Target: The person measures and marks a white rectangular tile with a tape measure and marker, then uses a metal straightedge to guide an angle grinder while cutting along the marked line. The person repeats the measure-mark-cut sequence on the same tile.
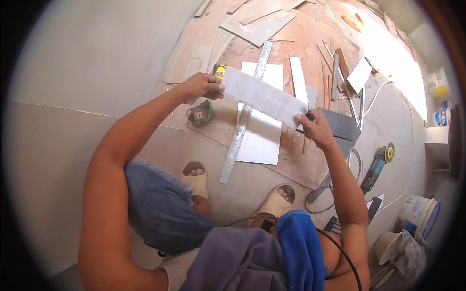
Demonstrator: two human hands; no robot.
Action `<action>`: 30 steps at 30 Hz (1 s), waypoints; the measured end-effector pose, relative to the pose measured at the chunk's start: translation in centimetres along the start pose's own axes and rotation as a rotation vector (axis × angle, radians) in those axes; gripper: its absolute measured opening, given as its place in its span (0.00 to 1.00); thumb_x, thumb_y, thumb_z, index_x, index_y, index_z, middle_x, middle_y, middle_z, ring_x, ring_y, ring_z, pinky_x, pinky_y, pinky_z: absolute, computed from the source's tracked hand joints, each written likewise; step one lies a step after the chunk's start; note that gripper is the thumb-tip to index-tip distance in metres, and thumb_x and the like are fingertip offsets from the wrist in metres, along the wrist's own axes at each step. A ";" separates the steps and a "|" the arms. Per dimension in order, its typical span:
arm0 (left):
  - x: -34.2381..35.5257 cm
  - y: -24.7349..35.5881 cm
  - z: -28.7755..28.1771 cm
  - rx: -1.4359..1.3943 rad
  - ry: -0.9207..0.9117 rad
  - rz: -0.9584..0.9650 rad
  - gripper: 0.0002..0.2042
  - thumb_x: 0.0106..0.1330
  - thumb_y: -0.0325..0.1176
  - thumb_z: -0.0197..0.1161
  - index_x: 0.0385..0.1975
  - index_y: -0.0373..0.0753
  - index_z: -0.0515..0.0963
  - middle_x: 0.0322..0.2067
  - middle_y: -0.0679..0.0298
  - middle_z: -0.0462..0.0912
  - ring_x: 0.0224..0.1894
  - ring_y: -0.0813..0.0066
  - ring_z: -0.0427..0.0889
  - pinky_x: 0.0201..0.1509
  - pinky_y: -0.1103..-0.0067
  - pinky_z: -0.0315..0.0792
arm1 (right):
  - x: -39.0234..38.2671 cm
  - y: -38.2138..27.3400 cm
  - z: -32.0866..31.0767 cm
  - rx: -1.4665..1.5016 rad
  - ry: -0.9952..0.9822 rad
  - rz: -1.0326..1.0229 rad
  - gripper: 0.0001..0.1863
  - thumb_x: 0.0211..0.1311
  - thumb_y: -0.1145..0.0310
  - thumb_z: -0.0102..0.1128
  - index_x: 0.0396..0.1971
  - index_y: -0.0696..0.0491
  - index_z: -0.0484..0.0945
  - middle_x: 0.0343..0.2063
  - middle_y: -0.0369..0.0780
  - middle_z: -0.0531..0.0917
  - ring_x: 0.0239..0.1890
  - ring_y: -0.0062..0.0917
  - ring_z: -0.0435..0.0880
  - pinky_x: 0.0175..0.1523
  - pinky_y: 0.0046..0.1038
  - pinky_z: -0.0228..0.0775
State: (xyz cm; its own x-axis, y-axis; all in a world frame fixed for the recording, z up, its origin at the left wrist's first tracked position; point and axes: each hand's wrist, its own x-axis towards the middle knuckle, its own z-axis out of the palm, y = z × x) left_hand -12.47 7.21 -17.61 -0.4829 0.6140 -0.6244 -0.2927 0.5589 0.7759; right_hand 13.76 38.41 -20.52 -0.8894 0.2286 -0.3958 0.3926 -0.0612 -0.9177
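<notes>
A long, light grey strip of tile (264,97) is held up between my hands, slanting down to the right. My left hand (204,88) pinches its left end, thumb in front. My right hand (316,128) grips the lower right end; a thin dark stick, perhaps a pencil, stands up by its fingers (309,107). Just behind the strip's left end shows a yellow and black tape measure (220,71); I cannot tell whether my left hand touches it. Below the strip, a metal straightedge (235,143) lies across a white tile (266,145) on the floor, partly hidden by the strip.
A green and black tool (200,114) lies near my left foot. Right of my right arm is an angle grinder (377,167) with a cable nearby. Dark tile pieces (342,126) and scattered offcuts (257,22) cover the floor ahead. Buckets (418,216) stand at the right; a wall (87,63) borders the left.
</notes>
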 end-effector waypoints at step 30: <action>-0.2 -9.1 7.3 0.161 -0.214 -0.342 0.15 0.68 0.28 0.58 0.53 0.34 0.76 0.47 0.63 0.82 0.43 0.76 0.83 0.47 0.80 0.80 | 1.5 8.1 -1.6 0.108 0.107 0.274 0.12 0.66 0.59 0.63 0.28 0.50 0.74 0.19 0.28 0.69 0.18 0.13 0.63 0.20 0.21 0.53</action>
State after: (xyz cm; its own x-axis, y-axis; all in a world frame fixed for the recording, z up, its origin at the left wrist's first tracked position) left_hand -3.70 6.05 -25.14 -0.1939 0.4707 -0.8607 -0.2650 0.8196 0.5079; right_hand 16.02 39.80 -28.47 -0.7219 0.2899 -0.6283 0.5822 -0.2363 -0.7779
